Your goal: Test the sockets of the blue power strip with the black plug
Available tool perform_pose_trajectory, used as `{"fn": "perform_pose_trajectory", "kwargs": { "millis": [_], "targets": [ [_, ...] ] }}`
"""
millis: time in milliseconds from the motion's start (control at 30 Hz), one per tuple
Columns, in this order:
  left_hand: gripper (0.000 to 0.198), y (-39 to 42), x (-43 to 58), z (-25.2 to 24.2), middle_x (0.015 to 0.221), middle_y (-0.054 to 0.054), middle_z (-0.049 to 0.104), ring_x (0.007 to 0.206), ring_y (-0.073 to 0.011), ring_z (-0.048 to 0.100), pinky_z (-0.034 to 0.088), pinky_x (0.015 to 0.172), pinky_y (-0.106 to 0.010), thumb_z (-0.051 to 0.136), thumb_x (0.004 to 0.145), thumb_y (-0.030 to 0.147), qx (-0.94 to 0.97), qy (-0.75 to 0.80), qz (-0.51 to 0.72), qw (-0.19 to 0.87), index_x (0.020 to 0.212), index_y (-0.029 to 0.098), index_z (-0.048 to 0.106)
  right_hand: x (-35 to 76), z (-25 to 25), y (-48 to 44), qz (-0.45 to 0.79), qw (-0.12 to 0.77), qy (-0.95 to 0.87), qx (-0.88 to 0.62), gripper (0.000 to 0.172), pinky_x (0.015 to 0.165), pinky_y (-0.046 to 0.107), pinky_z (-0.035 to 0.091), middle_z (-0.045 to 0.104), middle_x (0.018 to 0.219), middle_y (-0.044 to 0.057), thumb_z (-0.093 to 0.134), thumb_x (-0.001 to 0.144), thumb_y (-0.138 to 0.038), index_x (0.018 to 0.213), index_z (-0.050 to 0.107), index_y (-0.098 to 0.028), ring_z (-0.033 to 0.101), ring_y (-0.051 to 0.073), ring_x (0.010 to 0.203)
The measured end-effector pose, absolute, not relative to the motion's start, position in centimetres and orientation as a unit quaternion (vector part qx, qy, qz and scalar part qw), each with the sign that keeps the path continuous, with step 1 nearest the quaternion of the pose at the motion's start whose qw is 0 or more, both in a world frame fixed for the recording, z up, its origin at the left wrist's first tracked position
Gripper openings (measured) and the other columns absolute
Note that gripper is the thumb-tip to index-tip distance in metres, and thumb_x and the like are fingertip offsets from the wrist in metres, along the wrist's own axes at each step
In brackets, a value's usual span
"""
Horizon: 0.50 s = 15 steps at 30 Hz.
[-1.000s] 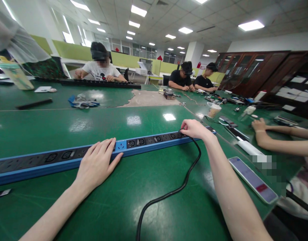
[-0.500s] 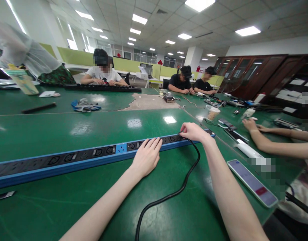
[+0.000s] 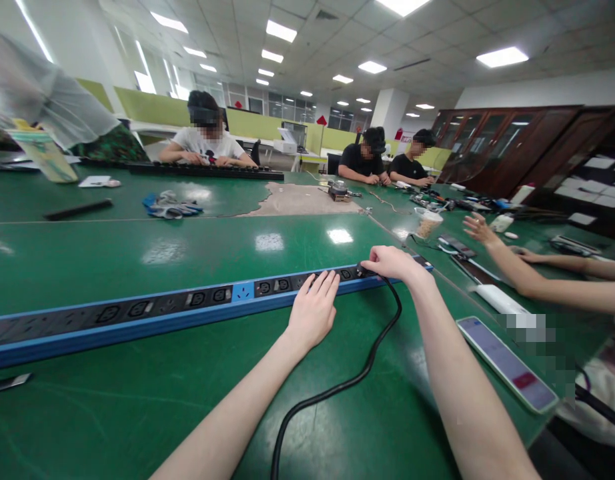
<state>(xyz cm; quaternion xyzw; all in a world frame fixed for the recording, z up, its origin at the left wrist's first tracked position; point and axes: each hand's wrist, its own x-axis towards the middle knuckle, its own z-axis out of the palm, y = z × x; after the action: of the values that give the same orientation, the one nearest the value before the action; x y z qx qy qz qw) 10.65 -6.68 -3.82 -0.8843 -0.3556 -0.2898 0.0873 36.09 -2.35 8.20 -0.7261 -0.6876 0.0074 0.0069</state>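
A long blue and black power strip (image 3: 187, 308) lies across the green table (image 3: 152, 257). My left hand (image 3: 313, 310) rests flat on the strip, fingers stretched over its sockets. My right hand (image 3: 393, 263) is closed on a black plug (image 3: 361, 270) at a socket near the strip's right end. From the plug a black cable (image 3: 337, 387) curves back toward me across the table.
A white phone (image 3: 505, 363) lies at the right by a neighbour's arms (image 3: 537, 287). Another long black power strip (image 3: 202, 171) sits before a person across the table. Blue gloves (image 3: 170, 205), a cup (image 3: 428, 222) and small tools lie further off.
My left hand slid right along the strip, from its middle to just beside my right hand. The right hand stayed at the plug. The neighbour's far hand lifted off the table.
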Motion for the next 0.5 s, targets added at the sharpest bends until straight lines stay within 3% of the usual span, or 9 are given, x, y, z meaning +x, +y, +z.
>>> {"fn": "perform_pose_trajectory", "kwargs": {
  "millis": [133,500],
  "targets": [
    [0.075,-6.6,10.7,-3.9,0.166,-0.013,0.040,0.155,-0.0259,0.037,0.023,0.130,-0.048,0.052,0.094,0.022,-0.883,-0.354,-0.294,0.087,0.165,0.017,0.030,35.7,8.0,-2.4,0.009,-0.036,-0.698,-0.715,0.048,0.075,0.033,0.051,0.078,0.097,0.013,0.049,0.098,-0.061,0.087,0.074,-0.022,0.073,0.027,0.087],
    [0.071,-6.7,10.7,-3.7,0.167,-0.012,0.040,0.155,-0.0252,0.037,0.023,0.131,-0.046,0.053,0.093,0.023,-0.882,-0.364,-0.287,0.085,0.162,0.015,0.036,34.0,7.6,-2.3,-0.018,-0.063,-0.699,-0.712,0.049,0.080,0.042,0.054,0.077,0.102,0.018,0.048,0.097,-0.060,0.090,0.076,-0.020,0.073,0.034,0.094]
  ]
}}
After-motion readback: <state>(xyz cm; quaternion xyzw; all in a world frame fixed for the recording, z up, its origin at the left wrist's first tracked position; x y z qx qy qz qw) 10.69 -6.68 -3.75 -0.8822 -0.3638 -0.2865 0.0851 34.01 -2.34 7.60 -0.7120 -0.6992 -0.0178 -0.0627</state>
